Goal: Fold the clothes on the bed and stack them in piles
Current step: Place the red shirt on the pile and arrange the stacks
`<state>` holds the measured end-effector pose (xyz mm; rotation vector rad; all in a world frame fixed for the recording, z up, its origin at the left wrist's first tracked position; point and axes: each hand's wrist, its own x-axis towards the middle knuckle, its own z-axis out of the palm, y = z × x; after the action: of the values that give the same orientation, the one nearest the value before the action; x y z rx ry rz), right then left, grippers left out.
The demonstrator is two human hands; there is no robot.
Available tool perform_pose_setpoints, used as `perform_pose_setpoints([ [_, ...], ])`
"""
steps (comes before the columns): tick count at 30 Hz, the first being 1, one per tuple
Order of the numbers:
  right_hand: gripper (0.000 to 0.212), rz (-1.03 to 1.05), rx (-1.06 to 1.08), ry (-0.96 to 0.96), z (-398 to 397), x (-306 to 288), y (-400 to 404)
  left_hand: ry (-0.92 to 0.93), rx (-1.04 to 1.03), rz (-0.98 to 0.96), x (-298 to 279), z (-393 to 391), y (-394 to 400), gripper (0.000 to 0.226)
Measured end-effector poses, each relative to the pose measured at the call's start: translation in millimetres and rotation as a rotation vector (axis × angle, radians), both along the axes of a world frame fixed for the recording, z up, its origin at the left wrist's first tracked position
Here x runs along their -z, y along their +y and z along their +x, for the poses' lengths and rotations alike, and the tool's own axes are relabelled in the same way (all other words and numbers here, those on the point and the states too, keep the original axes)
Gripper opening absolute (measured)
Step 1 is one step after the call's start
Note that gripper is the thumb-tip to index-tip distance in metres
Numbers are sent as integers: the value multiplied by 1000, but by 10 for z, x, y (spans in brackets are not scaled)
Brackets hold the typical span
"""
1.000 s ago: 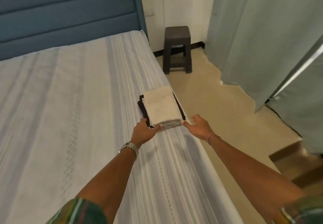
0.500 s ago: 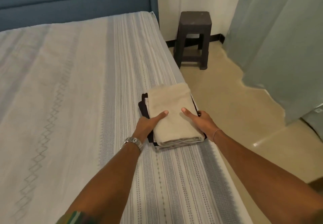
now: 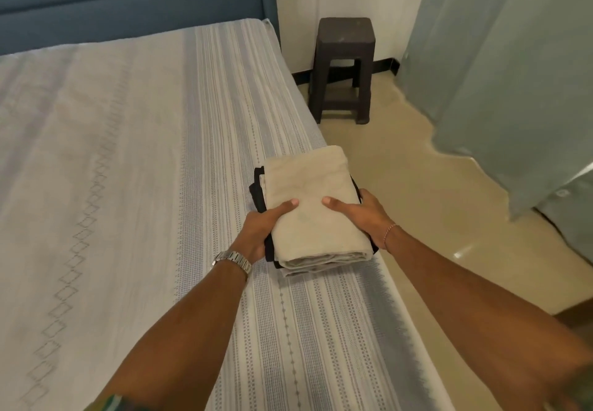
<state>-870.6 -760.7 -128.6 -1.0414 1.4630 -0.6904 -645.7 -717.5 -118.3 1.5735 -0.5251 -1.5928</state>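
Beige cloth tops the stack of folded clothes (image 3: 308, 214), which sits just right of centre frame, on the striped bedspread (image 3: 160, 186) close to the bed's right-hand edge. Under the beige folded piece (image 3: 308, 192) a black garment (image 3: 258, 195) shows along the left side, and pale folded layers peek out at the near end.

Left hand (image 3: 260, 227) grips the stack's left flank: thumb lies flat on top of the beige cloth, the other fingers curl down the side and under, hidden from view. Right hand (image 3: 362, 214) mirrors it on the right flank, thumb on top pointing inward, fingers wrapped round the edge. The two thumb tips are near each other but apart. A metal watch (image 3: 234, 259) on the left wrist, a thin bracelet (image 3: 390, 232) on the right.

Key relation: the stack's long axis runs away from the person, tilted slightly toward upper left of frame; both hands clamp it at the near half, so the far half juts out unsupported. Neither hand is nearer; the hold is even.

Judgement: the pile looks ready to be lifted or shifted as one. The far end may sag or the top layer slide unless the grip squeezes evenly.

Dark plastic stool (image 3: 345, 67) stands on the floor at upper centre-right, well apart; pale green curtain (image 3: 497, 57) at right.
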Motion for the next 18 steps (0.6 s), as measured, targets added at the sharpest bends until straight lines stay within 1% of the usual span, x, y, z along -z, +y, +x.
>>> perform_pose_setpoints([
  [3, 76, -38, 57, -10, -184, -333, 280, 9, 28, -39, -300, -169, 197, 50],
  [7, 73, -87, 165, -7, -565, -902, 851, 13, 128, -89, -845, -507, 542, 52],
  [9, 74, -115, 209, -9, -773, -1201, 1207, 0, 191, -111, -1131, -688, 734, 58],
  [12, 68, -152, 299, 13, -1122, -1693, 1865, -3, 317, -143, -1536, -1041, 1130, 67],
  [14, 68, -174, 360, 42, -1346, -1975, 2329, -2, 382, -167, -1788, -1291, 1419, 62],
  [16, 73, -189, 462, 87, -1650, -2263, 2890, 17, 487, -198, -2086, -1636, 1791, 53],
  [18, 75, -221, 562, 110, -1955, -2497, 3429, 48, 593, -233, -2338, -1999, 2144, 54],
])
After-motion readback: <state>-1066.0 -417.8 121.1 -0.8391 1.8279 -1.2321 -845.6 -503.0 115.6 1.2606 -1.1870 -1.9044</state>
